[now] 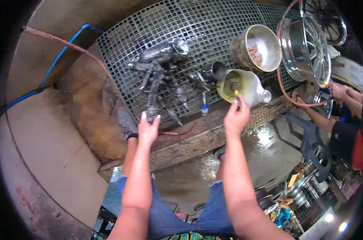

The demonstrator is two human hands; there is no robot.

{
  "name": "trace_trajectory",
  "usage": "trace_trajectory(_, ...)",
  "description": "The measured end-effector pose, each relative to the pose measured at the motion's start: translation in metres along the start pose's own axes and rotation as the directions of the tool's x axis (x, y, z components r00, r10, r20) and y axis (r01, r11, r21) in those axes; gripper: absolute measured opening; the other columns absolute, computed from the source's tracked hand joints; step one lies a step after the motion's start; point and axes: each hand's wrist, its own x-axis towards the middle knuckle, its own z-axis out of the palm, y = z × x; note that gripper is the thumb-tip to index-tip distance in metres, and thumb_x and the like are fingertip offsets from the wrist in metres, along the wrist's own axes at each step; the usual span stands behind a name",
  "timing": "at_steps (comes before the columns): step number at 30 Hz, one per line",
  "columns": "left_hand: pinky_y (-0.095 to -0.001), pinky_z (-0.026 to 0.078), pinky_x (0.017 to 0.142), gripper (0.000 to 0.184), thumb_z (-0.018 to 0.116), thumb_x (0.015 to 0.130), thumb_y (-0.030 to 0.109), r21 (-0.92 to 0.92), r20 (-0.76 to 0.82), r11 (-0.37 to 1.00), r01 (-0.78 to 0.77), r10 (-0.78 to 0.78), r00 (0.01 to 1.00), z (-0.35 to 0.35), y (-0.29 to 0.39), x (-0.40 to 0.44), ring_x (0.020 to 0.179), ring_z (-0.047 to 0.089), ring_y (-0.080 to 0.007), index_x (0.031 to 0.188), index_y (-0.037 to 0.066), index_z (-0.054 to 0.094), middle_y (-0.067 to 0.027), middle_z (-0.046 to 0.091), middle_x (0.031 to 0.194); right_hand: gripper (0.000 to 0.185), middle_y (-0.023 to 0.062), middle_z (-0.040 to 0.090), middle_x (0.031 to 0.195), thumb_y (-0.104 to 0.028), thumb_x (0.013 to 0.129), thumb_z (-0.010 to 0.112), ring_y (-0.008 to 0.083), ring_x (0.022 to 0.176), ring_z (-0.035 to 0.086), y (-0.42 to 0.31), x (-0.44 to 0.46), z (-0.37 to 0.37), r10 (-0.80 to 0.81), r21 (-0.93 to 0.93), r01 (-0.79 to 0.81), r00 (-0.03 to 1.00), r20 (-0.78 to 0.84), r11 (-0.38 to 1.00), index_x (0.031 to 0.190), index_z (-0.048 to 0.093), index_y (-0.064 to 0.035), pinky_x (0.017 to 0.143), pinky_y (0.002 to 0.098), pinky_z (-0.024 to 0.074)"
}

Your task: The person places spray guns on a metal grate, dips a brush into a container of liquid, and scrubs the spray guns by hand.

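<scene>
My left hand is closed around the lower end of a metal spray gun, whose body rests over the green grating. A shiny silver cup lies just beyond it. My right hand pinches a small tool with a yellow end at the mouth of a cut-open plastic jug. Yellowish residue coats the jug's inside; the tool's kind is unclear. Between my hands lies a second spray gun with a blue ring near its end and a dark cup.
A dirty bucket with whitish contents stands on the grating. Chrome wheel rims and an orange hose are at right. Another person's hands work there, near a dark plastic chair. A wooden ledge crosses before me.
</scene>
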Motion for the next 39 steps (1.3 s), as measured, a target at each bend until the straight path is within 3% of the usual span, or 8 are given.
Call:
trace_trajectory(4,-0.0376,0.051,0.082,0.031,0.070,0.091,0.018,-0.108,0.026,0.992,-0.059,0.062,0.998,0.003,-0.012,0.002,0.087,0.068,-0.0261,0.112,0.002,0.056,-0.0144,0.071,0.094,0.028,0.0163,0.067,0.101,-0.009,0.096,0.060,0.0292,0.091,0.065,0.040,0.002,0.052,0.014,-0.097,-0.019,0.998,-0.057,0.995,0.123,0.065,-0.0031,0.079,0.0388,0.0519)
trace_trajectory(6,-0.0364,0.051,0.081,0.032,0.070,0.090,0.012,-0.158,-0.025,0.979,-0.127,0.125,0.992,0.001,-0.010,-0.002,0.088,0.067,-0.0248,0.116,0.003,0.054,-0.0142,0.071,0.094,0.027,0.0111,0.066,0.098,-0.010,0.099,0.058,0.0176,0.081,0.063,0.023,0.006,0.055,0.682,0.420,-0.687,0.706,0.192,0.593,0.124,0.064,-0.0030,0.068,0.0317,0.0510)
trace_trajectory(11,-0.0421,0.051,0.082,0.035,0.070,0.088,0.010,-0.153,-0.110,0.986,-0.072,0.055,0.992,-0.016,-0.006,-0.003,0.094,0.067,-0.0372,0.118,0.003,0.055,-0.0197,0.069,0.099,0.030,-0.0008,0.051,0.082,-0.007,0.101,0.055,0.0079,0.069,0.048,-0.017,0.001,0.010,0.702,0.800,-0.548,0.668,0.245,0.242,0.131,0.053,-0.0043,0.060,0.0246,0.0426)
trace_trajectory(16,-0.0491,0.046,0.089,0.042,0.068,0.082,0.005,0.216,-0.338,0.954,-0.209,0.274,0.900,-0.037,-0.007,0.005,0.103,0.063,-0.0409,0.123,0.006,0.057,-0.0206,0.067,0.108,0.026,0.0001,0.053,0.086,-0.013,0.104,0.054,0.0071,0.067,0.049,-0.090,-0.013,-0.040,0.562,0.782,-0.466,0.806,0.184,0.413,0.129,0.054,-0.0072,0.060,0.0233,0.0428)
trace_trajectory(24,-0.0479,0.043,0.091,0.047,0.067,0.079,0.002,0.313,-0.302,0.940,-0.137,0.235,0.924,-0.053,-0.001,0.002,0.112,0.059,-0.0350,0.124,0.009,0.058,-0.0148,0.064,0.113,0.025,0.0025,0.053,0.083,-0.017,0.106,0.052,0.0085,0.062,0.049,-0.174,0.028,-0.038,0.207,0.789,-0.421,0.907,0.366,0.449,0.125,0.055,-0.0024,0.056,0.0247,0.0432)
trace_trajectory(31,-0.0485,0.043,0.092,0.050,0.068,0.078,0.002,0.306,-0.272,0.942,-0.135,0.222,0.936,-0.054,-0.003,0.001,0.111,0.058,-0.0342,0.126,0.009,0.057,-0.0146,0.062,0.113,0.020,0.0002,0.053,0.075,-0.017,0.105,0.054,0.0069,0.057,0.048,-0.202,0.057,0.021,0.134,0.683,-0.458,0.871,0.472,0.569,0.118,0.059,-0.0041,0.049,0.0216,0.0420)
trace_trajectory(37,-0.0532,0.042,0.098,0.051,0.065,0.081,-0.001,0.239,-0.227,0.968,-0.078,0.134,0.965,-0.052,-0.002,-0.001,0.118,0.057,-0.0373,0.129,0.009,0.054,-0.0154,0.062,0.122,0.021,0.0012,0.058,0.074,-0.018,0.102,0.057,0.0074,0.054,0.051,-0.214,0.118,0.105,-0.056,0.502,-0.196,0.895,0.443,0.842,0.113,0.064,-0.0009,0.048,0.0238,0.0426)
trace_trajectory(39,-0.0527,0.042,0.098,0.051,0.065,0.081,-0.001,0.242,-0.235,0.967,-0.084,0.142,0.961,-0.049,-0.004,-0.002,0.118,0.057,-0.0372,0.129,0.009,0.054,-0.0154,0.062,0.122,0.028,0.0090,0.067,0.077,-0.023,0.099,0.061,0.0141,0.063,0.061,-0.220,0.131,0.125,-0.110,0.300,-0.022,0.903,0.415,0.954,0.108,0.068,0.0031,0.061,0.0313,0.0504)
